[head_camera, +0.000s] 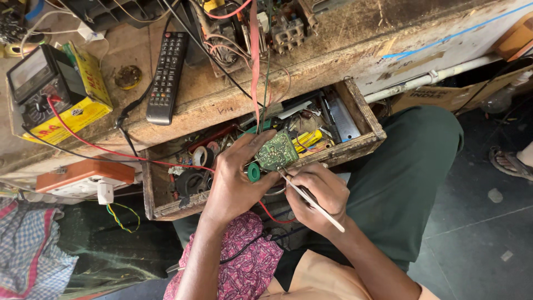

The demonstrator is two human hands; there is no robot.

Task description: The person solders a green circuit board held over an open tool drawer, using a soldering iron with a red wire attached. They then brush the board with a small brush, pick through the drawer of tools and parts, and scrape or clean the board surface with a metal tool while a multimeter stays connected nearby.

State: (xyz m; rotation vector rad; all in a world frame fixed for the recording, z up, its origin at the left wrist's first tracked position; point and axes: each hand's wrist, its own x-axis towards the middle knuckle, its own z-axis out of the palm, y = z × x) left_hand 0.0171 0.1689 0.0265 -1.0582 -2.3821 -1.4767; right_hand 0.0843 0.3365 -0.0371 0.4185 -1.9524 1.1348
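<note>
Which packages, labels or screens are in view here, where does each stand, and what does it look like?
Multimeter: bench top, far left; dark body, grey rectangular screen.
Yellow box: under and beside the multimeter; flat carton, red print.
Cardboard box: under the bench, right; brown, dark lettering.
Remote control: bench top; long, black, rows of buttons, no screen.

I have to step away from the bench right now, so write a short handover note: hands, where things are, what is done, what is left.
Left hand: holds the small green circuit board up over the open wooden drawer, solder side facing up.
Right hand: grips a thin white stick-like tool, its tip at the board's lower edge.
Nearby: black multimeter on a yellow box, black remote control on the wooden bench, red wire running toward the hands.
Done: board is in hand, tool at it.
Left: the work at that spot; how far along it is cannot be told.
</note>
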